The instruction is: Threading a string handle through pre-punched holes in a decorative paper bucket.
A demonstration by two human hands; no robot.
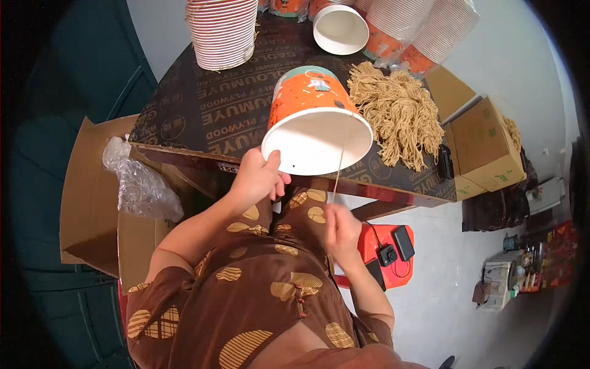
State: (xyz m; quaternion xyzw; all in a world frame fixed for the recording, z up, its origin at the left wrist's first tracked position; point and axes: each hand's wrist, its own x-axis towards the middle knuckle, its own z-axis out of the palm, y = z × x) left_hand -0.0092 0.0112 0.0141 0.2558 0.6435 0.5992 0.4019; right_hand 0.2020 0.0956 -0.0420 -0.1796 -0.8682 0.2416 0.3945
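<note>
My left hand [257, 177] grips the rim of an orange paper bucket [313, 92] with a green base band. The bucket is tilted over the table's front edge, its white open mouth toward me. A small dark hole shows near its lower rim. A thin tan string [338, 169] runs down from the bucket's right side to my right hand [342, 230], whose fingers are closed on it above my lap. How the string joins the bucket cannot be made out. Right of the bucket lies a heap of tan strings [399, 114].
On the dark plywood table [209, 117] stand a tall bucket stack [223, 34], a single white bucket [341, 31] on its side and wrapped stacks [402, 27]. Cardboard boxes flank it, left [92, 184] and right [485, 147]. A red stool [402, 277] holds black devices.
</note>
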